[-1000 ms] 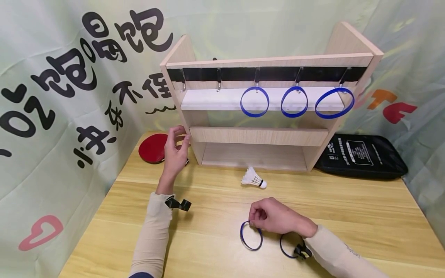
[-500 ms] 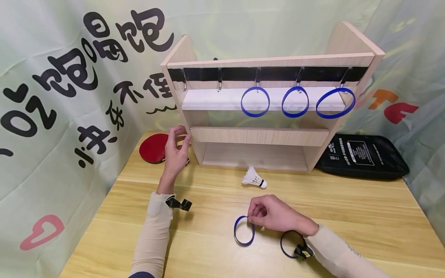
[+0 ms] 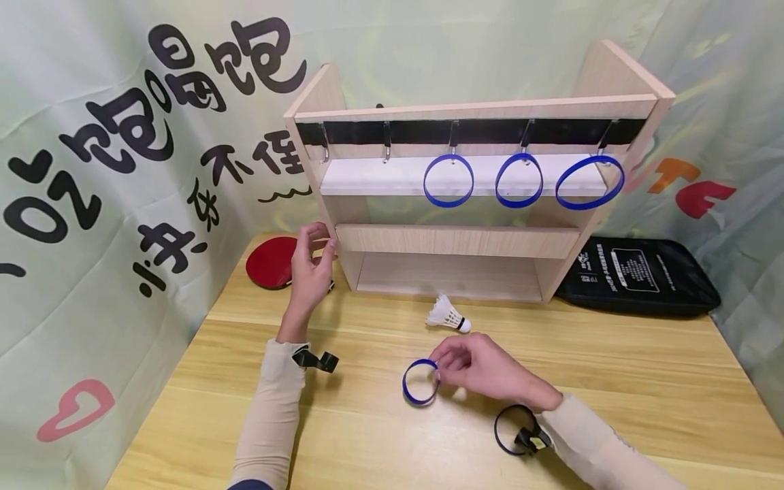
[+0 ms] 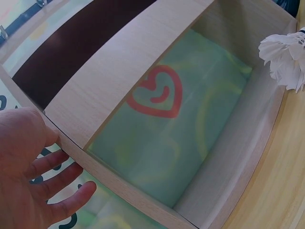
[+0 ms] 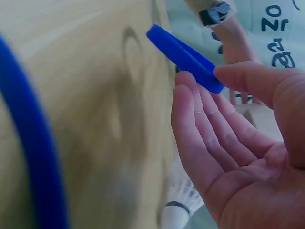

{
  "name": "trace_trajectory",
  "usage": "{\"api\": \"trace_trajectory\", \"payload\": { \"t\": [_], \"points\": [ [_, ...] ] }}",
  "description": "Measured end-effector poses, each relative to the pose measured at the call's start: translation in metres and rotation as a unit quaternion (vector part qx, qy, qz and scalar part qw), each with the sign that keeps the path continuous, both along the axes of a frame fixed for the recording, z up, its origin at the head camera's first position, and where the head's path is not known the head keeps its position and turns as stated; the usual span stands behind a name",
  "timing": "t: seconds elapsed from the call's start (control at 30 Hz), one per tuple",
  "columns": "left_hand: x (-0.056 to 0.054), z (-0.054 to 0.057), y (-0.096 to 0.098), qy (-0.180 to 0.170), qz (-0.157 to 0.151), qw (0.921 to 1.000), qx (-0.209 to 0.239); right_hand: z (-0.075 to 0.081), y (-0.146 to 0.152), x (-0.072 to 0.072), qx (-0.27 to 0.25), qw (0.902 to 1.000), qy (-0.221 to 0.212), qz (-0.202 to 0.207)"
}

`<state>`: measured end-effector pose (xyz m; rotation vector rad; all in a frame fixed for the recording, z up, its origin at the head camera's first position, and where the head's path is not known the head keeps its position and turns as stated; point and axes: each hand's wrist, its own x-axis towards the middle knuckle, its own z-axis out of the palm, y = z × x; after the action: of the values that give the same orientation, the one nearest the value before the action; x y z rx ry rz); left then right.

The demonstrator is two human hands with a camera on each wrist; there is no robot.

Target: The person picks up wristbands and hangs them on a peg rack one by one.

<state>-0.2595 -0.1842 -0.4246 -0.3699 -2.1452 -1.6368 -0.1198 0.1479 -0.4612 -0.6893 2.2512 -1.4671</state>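
My right hand (image 3: 486, 367) pinches the edge of a blue wristband (image 3: 407, 393) between thumb and fingertips. The wristband is raised off the tabletop in the right wrist view. Another blue wristband (image 3: 501, 442) is under my right wrist, partly hidden by the wrist camera. My left hand (image 3: 311, 269) touches the left side of a wooden rack (image 3: 456, 239), its fingers spread loosely along the outer face in the left wrist view. Three blue wristbands hang from hooks on the rack, the middle one (image 3: 497, 190) among them. The two left hooks (image 3: 386, 146) are bare.
A shuttlecock (image 3: 447, 315) lies in front of the rack on the wooden table (image 3: 367, 422). A red table-tennis bat (image 3: 269, 263) lies behind my left hand. At the right, a black zip case (image 3: 643, 275) lies beside the rack. Printed cloth (image 3: 67, 327) hangs around the table.
My right hand has moved slightly up and left, carrying the pinched wristband away from the one beneath my wrist. The wristband has turned a little. My left hand stays put.
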Motion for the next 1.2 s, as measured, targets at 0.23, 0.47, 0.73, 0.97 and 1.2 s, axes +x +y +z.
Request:
{"api": "trace_trajectory", "payload": {
  "t": [0.23,0.47,0.73,0.97,1.2],
  "points": [
    [0.000,-0.001,0.000,0.002,0.003,1.0000,0.000,0.016,-0.006,-0.008,-0.025,0.9991,0.023,-0.024],
    [0.000,0.000,0.000,-0.004,0.005,1.0000,-0.004,0.031,-0.011,-0.012,-0.038,0.9977,0.027,-0.050],
    [-0.001,-0.001,0.000,-0.002,0.002,1.0000,0.000,0.045,-0.012,-0.015,-0.045,0.9955,0.031,-0.077],
    [-0.002,-0.002,0.000,0.002,0.000,1.0000,0.003,0.057,-0.016,-0.018,-0.061,0.9928,0.025,-0.100],
    [0.000,0.000,0.000,0.002,0.002,1.0000,0.000,0.068,-0.020,-0.021,-0.076,0.9892,0.060,-0.110]
  ]
}}
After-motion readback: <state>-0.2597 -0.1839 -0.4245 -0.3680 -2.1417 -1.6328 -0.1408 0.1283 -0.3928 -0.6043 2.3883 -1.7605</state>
